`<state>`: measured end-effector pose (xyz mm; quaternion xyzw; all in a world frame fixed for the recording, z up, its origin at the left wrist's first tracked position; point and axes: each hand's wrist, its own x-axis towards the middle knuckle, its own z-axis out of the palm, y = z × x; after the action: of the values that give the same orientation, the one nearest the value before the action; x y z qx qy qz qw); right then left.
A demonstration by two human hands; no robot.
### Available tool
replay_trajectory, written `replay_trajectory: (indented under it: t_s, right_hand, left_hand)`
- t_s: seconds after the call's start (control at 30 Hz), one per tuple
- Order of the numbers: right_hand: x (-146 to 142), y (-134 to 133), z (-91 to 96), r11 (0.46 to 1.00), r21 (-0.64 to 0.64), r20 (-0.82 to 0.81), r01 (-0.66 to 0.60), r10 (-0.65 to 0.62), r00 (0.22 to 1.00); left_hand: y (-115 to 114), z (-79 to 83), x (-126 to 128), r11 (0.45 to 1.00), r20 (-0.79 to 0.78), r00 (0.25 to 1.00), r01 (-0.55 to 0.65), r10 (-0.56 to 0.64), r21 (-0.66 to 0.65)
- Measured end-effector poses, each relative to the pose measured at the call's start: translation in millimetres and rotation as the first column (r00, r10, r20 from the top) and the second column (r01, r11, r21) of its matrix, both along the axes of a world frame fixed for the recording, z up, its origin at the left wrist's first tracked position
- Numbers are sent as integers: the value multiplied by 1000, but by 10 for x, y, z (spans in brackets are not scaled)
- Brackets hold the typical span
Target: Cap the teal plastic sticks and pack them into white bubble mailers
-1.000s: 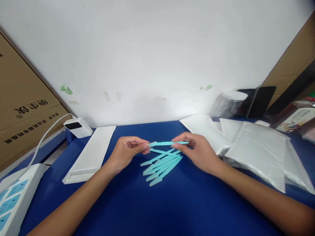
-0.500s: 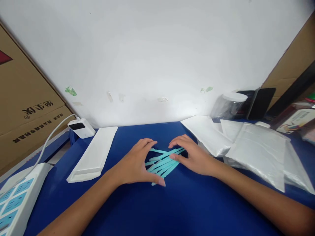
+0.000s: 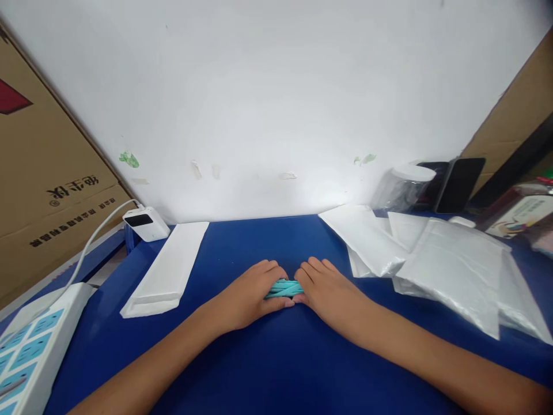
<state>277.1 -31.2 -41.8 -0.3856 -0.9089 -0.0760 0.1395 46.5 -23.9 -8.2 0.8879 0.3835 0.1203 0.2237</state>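
A bundle of thin turquoise sticks (image 3: 284, 288) lies low over the blue table, pressed together between my two hands. My left hand (image 3: 254, 294) wraps its fingers over the left part of the bundle, with the thumb along the near side. Around the right part closes my right hand (image 3: 324, 288), its fingers curled over the top. The fingertips of both hands almost meet at the middle. Only a short stretch of the sticks shows; their ends are hidden under my palms.
On the left of the blue table (image 3: 276, 369) lie a flat white packet (image 3: 166, 274), a white power bank (image 3: 147, 223) with a cable, and a power strip (image 3: 37, 351). Clear plastic-wrapped packets (image 3: 453, 271), a lidded jar (image 3: 406, 187) and a phone (image 3: 460, 184) are at right.
Both hands have closed inward on the sticks, which were spread and crossed on the table. The sticks are now gathered into a tight bundle.
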Motion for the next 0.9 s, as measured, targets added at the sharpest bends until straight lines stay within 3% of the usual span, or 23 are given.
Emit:
replay_trajectory:
  t_s: [0.17,0.37,0.53,0.7,0.8,0.9]
  right_hand:
    - [36,26,-65,987,152,119,-52,34,992]
    - [92,75,47,989,100,114,-108,96,989]
    - [119,94,192,976,-180,-26,-124,122,992]
    - [167,38,325,870,-477,-175,-128,49,983]
    - [172,-2,386,832,-537,-199,-139,36,979]
    - [135,-30,404,829,-544,-173,-129,40,984]
  left_hand:
    - [-61,-39,98,981,-197,980,59,-22,183]
    - [-103,-60,159,956,-285,958,98,-16,275]
    - [-83,13,80,987,-181,983,61,-34,146]
    - [-96,65,36,1000,44,999,-18,19,-12]
    - [-116,96,52,996,191,978,-74,81,-43]
    - [-139,129,83,995,319,942,-100,104,-29]
